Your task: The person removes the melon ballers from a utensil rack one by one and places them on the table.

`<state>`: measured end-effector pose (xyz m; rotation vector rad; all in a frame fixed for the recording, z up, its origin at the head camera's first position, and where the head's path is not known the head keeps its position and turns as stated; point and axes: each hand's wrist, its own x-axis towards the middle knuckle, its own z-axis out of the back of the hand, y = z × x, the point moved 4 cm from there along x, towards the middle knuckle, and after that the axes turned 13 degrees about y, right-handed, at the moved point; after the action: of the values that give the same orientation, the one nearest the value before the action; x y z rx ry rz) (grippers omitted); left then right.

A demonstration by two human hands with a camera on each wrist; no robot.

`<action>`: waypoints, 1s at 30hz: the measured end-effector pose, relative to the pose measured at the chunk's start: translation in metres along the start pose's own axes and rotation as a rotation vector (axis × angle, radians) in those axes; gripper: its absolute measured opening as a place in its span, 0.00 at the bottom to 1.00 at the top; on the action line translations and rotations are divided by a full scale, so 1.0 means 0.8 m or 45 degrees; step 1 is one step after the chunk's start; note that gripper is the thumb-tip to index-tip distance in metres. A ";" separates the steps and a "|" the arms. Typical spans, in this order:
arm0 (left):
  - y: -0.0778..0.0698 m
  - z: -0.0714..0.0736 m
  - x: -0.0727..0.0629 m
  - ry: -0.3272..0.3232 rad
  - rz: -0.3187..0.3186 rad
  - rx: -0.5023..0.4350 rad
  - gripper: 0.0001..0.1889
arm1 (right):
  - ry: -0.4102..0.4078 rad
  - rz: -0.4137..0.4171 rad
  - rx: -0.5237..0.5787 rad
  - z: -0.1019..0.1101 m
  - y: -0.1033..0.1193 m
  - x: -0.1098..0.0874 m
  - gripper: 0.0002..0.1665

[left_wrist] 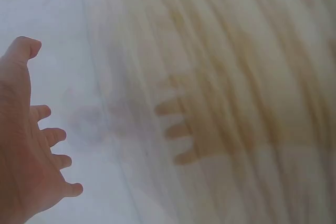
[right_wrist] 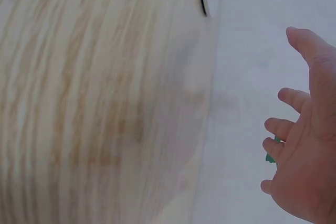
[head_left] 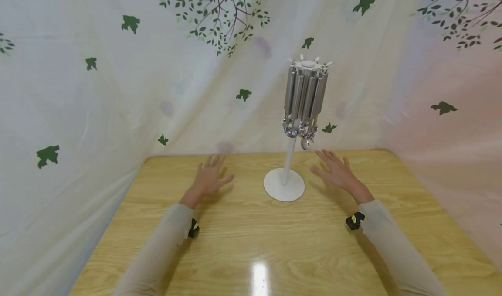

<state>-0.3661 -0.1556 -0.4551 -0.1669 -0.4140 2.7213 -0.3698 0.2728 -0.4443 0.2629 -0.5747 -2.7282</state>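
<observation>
Wood-grain desk point(head_left: 235, 239): white stand point(head_left: 289, 155) near far edge, broad base point(head_left: 288, 194) likely steadying hung utensils point(head_left: 304, 96); left hand point(head_left: 208, 177), right hand point(head_left: 336, 173) spread either side.

This looks like a small fabric-screened booth set up for recording; whether it stands inside a home, a lab or an office cannot be told. Pale cloth point(head_left: 98, 108) hangs behind the table's back edge and along its left and right edges, printed with leafy branches point(head_left: 231, 8) and green bird silhouettes point(head_left: 130, 23) (more bedroom curtain than workshop wall), and it turns pinkish beyond the right edge. The wood-grain table point(head_left: 243, 239) has rounded back corners and a bright reflection towards its front. Black wrist cameras point(head_left: 354, 221) at both sleeves suggest filming, while the utensil stand point(head_left: 290, 154) near the back edge adds a kitchen note.
</observation>
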 end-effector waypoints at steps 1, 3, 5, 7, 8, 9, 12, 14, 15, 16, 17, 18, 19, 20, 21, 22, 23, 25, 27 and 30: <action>-0.003 -0.001 0.001 -0.006 -0.013 -0.015 0.44 | -0.008 0.011 0.012 0.000 0.001 0.000 0.49; -0.010 -0.001 0.004 -0.023 -0.045 -0.055 0.44 | -0.029 0.039 0.038 0.002 0.004 0.002 0.48; -0.019 -0.002 0.008 -0.045 -0.085 -0.107 0.44 | -0.047 0.069 0.080 0.003 0.009 0.003 0.46; -0.030 -0.002 0.013 -0.068 -0.133 -0.183 0.43 | -0.061 0.111 0.152 0.006 0.015 0.004 0.45; -0.036 -0.002 0.016 -0.070 -0.152 -0.230 0.43 | -0.063 0.123 0.189 0.007 0.019 0.004 0.45; -0.041 -0.003 0.018 -0.071 -0.168 -0.285 0.42 | -0.063 0.131 0.232 0.008 0.022 0.005 0.45; -0.059 -0.007 0.027 -0.053 -0.200 -0.490 0.41 | -0.058 0.145 0.360 0.011 0.034 0.005 0.46; -0.070 -0.010 0.032 -0.036 -0.211 -0.639 0.41 | -0.053 0.147 0.426 0.013 0.043 0.005 0.46; -0.076 -0.012 0.035 -0.032 -0.217 -0.711 0.41 | -0.056 0.160 0.466 0.014 0.047 0.005 0.46; -0.082 -0.013 0.037 -0.029 -0.228 -0.780 0.40 | -0.060 0.179 0.509 0.014 0.051 0.006 0.45; -0.088 -0.015 0.040 -0.026 -0.239 -0.845 0.40 | -0.065 0.202 0.559 0.014 0.055 0.007 0.44; -0.094 -0.016 0.043 -0.019 -0.253 -0.919 0.39 | -0.067 0.229 0.611 0.014 0.058 0.008 0.43; -0.100 -0.017 0.046 -0.014 -0.271 -0.980 0.38 | -0.067 0.256 0.665 0.014 0.061 0.009 0.42; -0.105 -0.019 0.049 -0.011 -0.286 -1.032 0.38 | -0.066 0.285 0.726 0.014 0.064 0.010 0.41; -0.110 -0.021 0.052 -0.005 -0.303 -1.085 0.37 | -0.069 0.316 0.792 0.013 0.066 0.012 0.40; -0.115 -0.023 0.055 0.002 -0.319 -1.134 0.36 | -0.068 0.343 0.856 0.012 0.068 0.014 0.39; -0.120 -0.024 0.058 0.009 -0.331 -1.180 0.35 | -0.065 0.367 0.911 0.011 0.070 0.015 0.38; -0.130 -0.027 0.064 0.021 -0.368 -1.269 0.34 | -0.063 0.391 0.992 0.010 0.075 0.017 0.38; -0.140 -0.031 0.068 0.048 -0.393 -1.365 0.32 | -0.061 0.407 1.060 0.009 0.080 0.019 0.36; -0.153 -0.036 0.074 0.079 -0.417 -1.473 0.30 | -0.059 0.401 1.118 0.008 0.085 0.021 0.34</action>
<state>-0.3726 -0.0169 -0.4485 -0.4247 -1.7501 1.8434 -0.3670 0.2104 -0.4114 0.2778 -1.6434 -2.0329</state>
